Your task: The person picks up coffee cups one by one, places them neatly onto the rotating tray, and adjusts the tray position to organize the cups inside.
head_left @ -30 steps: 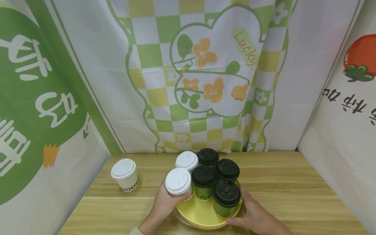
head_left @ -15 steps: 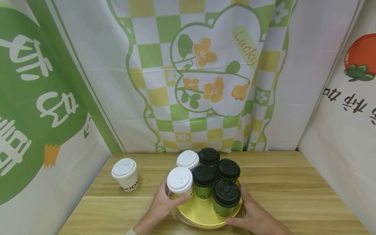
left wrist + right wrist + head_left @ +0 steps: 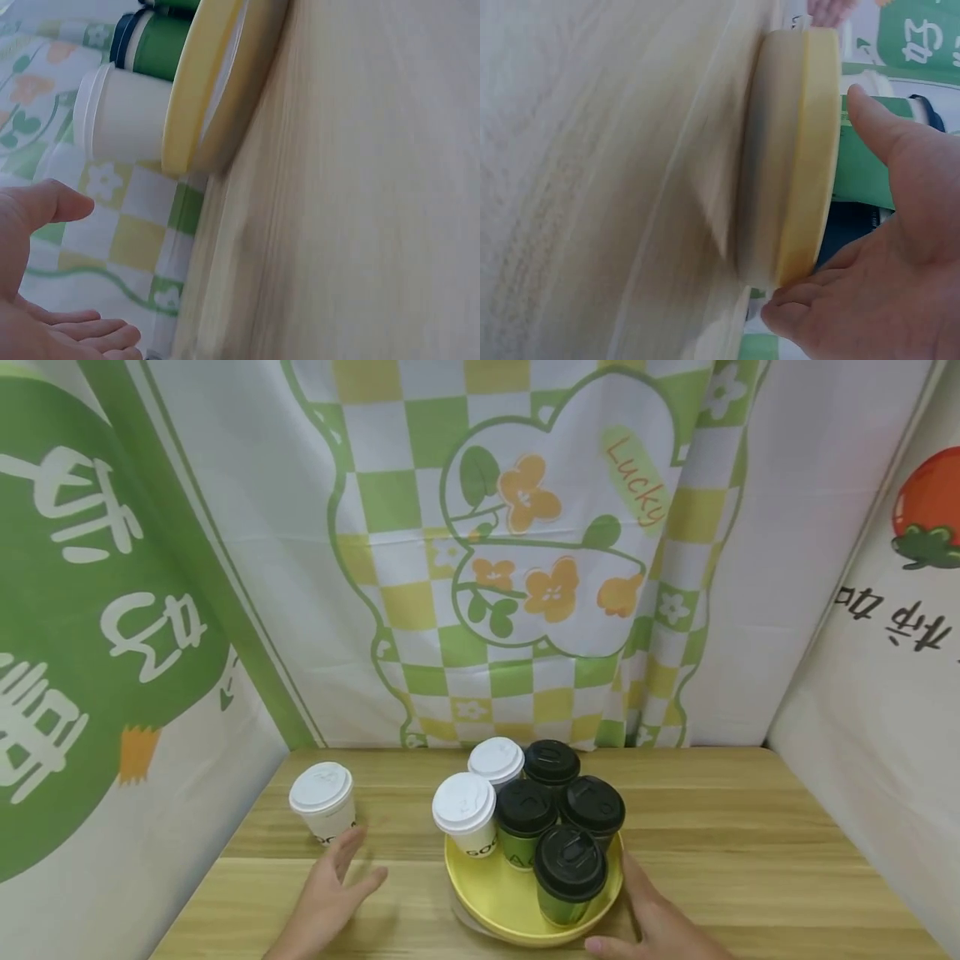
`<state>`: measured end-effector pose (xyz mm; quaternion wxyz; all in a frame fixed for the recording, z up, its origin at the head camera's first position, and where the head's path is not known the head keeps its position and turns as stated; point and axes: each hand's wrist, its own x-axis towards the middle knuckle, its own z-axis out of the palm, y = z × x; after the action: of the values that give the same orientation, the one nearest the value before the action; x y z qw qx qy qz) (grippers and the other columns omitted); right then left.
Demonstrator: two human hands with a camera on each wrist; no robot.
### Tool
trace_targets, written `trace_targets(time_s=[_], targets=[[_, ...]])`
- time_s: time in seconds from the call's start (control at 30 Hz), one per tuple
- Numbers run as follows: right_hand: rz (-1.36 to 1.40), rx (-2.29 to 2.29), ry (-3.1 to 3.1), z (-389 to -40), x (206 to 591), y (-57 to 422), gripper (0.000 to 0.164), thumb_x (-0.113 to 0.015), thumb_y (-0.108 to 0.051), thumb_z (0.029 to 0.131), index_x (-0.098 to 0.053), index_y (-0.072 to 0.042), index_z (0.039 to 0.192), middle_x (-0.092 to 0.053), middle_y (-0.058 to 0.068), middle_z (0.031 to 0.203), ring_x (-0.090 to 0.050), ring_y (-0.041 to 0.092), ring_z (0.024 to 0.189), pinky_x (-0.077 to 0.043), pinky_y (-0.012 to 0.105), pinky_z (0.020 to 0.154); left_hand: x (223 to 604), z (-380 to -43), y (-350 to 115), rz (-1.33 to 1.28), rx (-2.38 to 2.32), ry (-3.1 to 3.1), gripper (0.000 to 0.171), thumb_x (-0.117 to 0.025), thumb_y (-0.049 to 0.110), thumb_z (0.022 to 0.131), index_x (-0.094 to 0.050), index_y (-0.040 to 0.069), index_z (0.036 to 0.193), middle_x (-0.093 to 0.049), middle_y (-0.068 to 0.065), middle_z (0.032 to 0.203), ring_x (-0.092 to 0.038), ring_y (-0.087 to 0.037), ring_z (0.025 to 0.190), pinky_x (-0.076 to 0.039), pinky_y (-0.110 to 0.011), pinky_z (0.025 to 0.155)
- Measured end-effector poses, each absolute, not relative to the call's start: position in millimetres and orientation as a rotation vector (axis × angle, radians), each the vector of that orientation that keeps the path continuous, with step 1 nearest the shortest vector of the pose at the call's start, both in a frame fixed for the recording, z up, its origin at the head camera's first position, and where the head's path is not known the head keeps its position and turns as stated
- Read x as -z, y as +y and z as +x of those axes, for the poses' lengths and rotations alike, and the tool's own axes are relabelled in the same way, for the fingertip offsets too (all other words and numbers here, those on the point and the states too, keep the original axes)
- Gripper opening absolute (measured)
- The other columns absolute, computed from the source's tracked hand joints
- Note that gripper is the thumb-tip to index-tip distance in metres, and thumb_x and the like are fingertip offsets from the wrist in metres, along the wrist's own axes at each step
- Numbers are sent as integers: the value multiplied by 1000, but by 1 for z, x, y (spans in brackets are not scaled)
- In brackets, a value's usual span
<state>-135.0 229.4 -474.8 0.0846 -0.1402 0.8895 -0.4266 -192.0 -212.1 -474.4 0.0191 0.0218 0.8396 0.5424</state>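
A round yellow tray (image 3: 495,906) stands on the table, bearing two white-lidded paper coffee cups (image 3: 465,814) on its left and several green cups with black lids (image 3: 572,872). Another white paper cup (image 3: 324,802) stands alone on the left. My left hand (image 3: 326,889) is in the air just in front of that cup, fingers spread and holding nothing. The left wrist view shows its thumb (image 3: 64,204) apart from the tray. My right hand (image 3: 656,918) touches the tray's right rim with extended fingers; its thumb (image 3: 874,124) is raised beside a green cup in the right wrist view.
The wooden table (image 3: 750,860) extends right of the tray. A green-and-yellow checked curtain (image 3: 525,568) hangs behind it, with printed cloth walls (image 3: 877,710) on both sides. A paler round base (image 3: 769,161) sits under the yellow tray.
My left hand has let go of the front white cup on the tray and moved left, towards the lone cup. The tray with its cups has turned slightly clockwise. My right hand stays by the rim.
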Motion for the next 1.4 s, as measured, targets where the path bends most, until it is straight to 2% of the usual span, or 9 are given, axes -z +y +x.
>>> trace_targets(time_s=[0.1, 0.23, 0.33, 0.5, 0.73, 0.87, 1.07, 1.27, 1.4], targets=[[-328, 1293, 2579, -129, 470, 233, 121, -81, -47, 90, 4, -17, 171, -5, 23, 177, -14, 53, 160, -20, 79, 121, 478, -193, -233, 6, -1635, 2653, 84, -74, 22, 99, -25, -8, 160, -30, -34, 167, -24, -53, 157, -23, -63, 129], [-191, 1239, 2579, -129, 462, 240, 123, -81, -52, 89, -2, 0, 169, -8, 33, 173, -14, 58, 158, -19, 80, 121, 479, -197, -261, -101, -1554, 2713, 85, -73, 25, 100, -24, -13, 159, -30, -37, 165, -26, -55, 156, -25, -63, 128], [-156, 1158, 2629, -135, 456, 248, 127, -81, -54, 89, -1, 8, 166, -7, 38, 171, -13, 58, 157, -20, 79, 121, 477, -205, -281, -197, -1489, 2714, 96, -73, 31, 100, -14, -15, 161, -21, -40, 167, -20, -57, 156, -22, -68, 128], [-386, 1091, 2746, -154, 459, 261, 130, -81, -58, 87, 0, 4, 168, -12, 36, 172, -21, 57, 156, -25, 75, 121, 479, -225, -298, -269, -1528, 2691, 118, -78, 38, 97, 6, -10, 164, -3, -38, 171, -12, -57, 159, -19, -67, 129], [-650, 1129, 2805, -180, 475, 264, 128, -87, -56, 82, -5, -14, 172, -25, 23, 173, -33, 46, 156, -28, 66, 122, 492, -242, -297, -164, -1698, 2650, 121, -84, 27, 92, 7, -7, 165, 1, -36, 173, -9, -57, 160, -19, -66, 130], [-639, 1123, 2787, -186, 478, 264, 124, -86, -57, 82, -13, -13, 171, -31, 21, 172, -35, 44, 156, -30, 67, 122, 495, -249, -292, -118, -1753, 2667, 118, -85, 23, 91, 1, -7, 166, -8, -36, 172, -13, -56, 160, -20, -65, 131], [-646, 1141, 2767, -188, 480, 265, 119, -87, -56, 82, -21, -10, 169, -38, 19, 169, -36, 41, 155, -31, 64, 123, 497, -258, -282, -82, -1832, 2672, 109, -85, 21, 91, -10, -5, 166, -28, -33, 168, -25, -49, 159, -28, -59, 130], [-649, 1184, 2744, -189, 483, 262, 114, -88, -53, 81, -27, -10, 168, -43, 16, 167, -37, 39, 154, -33, 58, 125, 497, -262, -277, -129, -1865, 2673, 107, -84, 20, 92, -10, -2, 167, -34, -31, 164, -32, -44, 157, -25, -58, 132], [-650, 1211, 2748, -190, 484, 259, 116, -89, -52, 80, -27, -9, 168, -42, 15, 168, -36, 38, 154, -32, 50, 126, 497, -265, -275, -169, -1880, 2694, 101, -84, 20, 92, -17, -4, 164, -40, -32, 161, -39, -43, 153, -29, -56, 130]])
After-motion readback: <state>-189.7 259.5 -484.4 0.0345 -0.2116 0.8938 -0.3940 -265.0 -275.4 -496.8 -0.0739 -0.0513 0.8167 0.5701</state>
